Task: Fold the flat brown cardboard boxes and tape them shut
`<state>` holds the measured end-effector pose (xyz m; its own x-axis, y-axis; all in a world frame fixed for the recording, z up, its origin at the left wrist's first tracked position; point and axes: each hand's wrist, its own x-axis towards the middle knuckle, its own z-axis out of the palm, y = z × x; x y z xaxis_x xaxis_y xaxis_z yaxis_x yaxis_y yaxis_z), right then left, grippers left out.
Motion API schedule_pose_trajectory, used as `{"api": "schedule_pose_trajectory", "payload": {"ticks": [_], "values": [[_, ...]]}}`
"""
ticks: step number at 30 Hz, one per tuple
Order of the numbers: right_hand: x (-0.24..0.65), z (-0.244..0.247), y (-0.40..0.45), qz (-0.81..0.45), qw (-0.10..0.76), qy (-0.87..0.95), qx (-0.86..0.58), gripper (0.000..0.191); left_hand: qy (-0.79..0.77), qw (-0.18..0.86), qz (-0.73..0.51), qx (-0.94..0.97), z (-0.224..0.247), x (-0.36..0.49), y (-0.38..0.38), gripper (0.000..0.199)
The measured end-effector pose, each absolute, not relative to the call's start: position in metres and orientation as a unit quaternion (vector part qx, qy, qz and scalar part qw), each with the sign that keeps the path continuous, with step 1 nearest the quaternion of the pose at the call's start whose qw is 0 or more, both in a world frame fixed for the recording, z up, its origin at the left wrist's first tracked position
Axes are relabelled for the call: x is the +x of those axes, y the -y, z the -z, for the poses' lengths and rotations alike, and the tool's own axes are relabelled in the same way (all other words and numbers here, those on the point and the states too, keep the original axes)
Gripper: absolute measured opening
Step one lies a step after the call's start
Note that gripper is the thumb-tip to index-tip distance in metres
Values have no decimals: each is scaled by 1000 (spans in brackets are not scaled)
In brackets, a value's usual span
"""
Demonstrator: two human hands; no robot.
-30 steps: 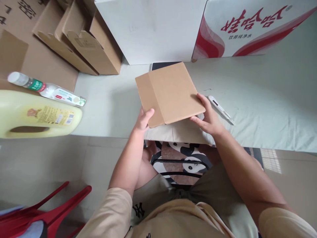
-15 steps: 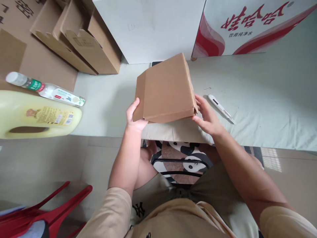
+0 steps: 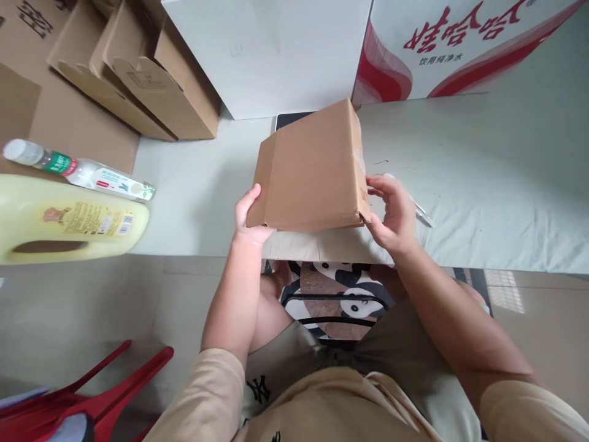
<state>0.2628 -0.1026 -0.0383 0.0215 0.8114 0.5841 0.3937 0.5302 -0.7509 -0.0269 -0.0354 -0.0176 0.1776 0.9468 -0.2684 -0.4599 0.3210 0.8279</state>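
Note:
A brown cardboard box [image 3: 313, 172], tilted, is held up above the cloth-covered table [image 3: 483, 196]. My left hand [image 3: 251, 215] is closed around its lower left corner, thumb on the upper face and the other fingers hidden underneath. At the right end of the box is my right hand [image 3: 393, 212], its fingers curled; the thumb lies at the lower corner and a fingertip touches the side with a strip of clear tape. Just behind that hand a white utility knife [image 3: 424, 216] lies on the cloth, partly covered by it.
A yellow jug [image 3: 73, 218] and a clear bottle [image 3: 110, 179] are at the left. Folded cardboard cartons [image 3: 184, 92], a white box [image 3: 276, 55] and a red-and-white carton [image 3: 442, 67] line the back. A dark flat device [image 3: 289, 120] shows behind the held box. A red chair [image 3: 110, 399] stands lower left.
The box has turned slightly and shifted a little right. My right hand's fingers have curled more and moved right, now covering part of the utility knife. The left hand keeps its hold.

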Motion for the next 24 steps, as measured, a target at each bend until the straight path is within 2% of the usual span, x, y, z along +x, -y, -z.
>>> {"api": "schedule_pose_trajectory", "payload": {"ticks": [8, 12, 15, 18, 21, 24], "values": [[260, 45, 107, -196, 466, 649, -568, 56, -416, 702, -505, 283, 18, -21, 33, 37], [265, 44, 103, -211, 464, 672, -537, 55, -416, 690, -522, 279, 18, -20, 32, 35], [280, 45, 95, -250, 405, 710, -519, 58, -422, 674, -531, 293, 21, -29, 28, 34], [307, 50, 87, -179, 350, 656, -645, 48, -437, 660, -530, 303, 23, -41, 25, 32], [336, 56, 87, -86, 298, 554, -773, 46, -466, 655, -511, 304, 22, -49, 27, 29], [352, 55, 93, -102, 220, 525, -816, 34, -479, 658, -490, 312, 18, -49, 34, 30]]}}
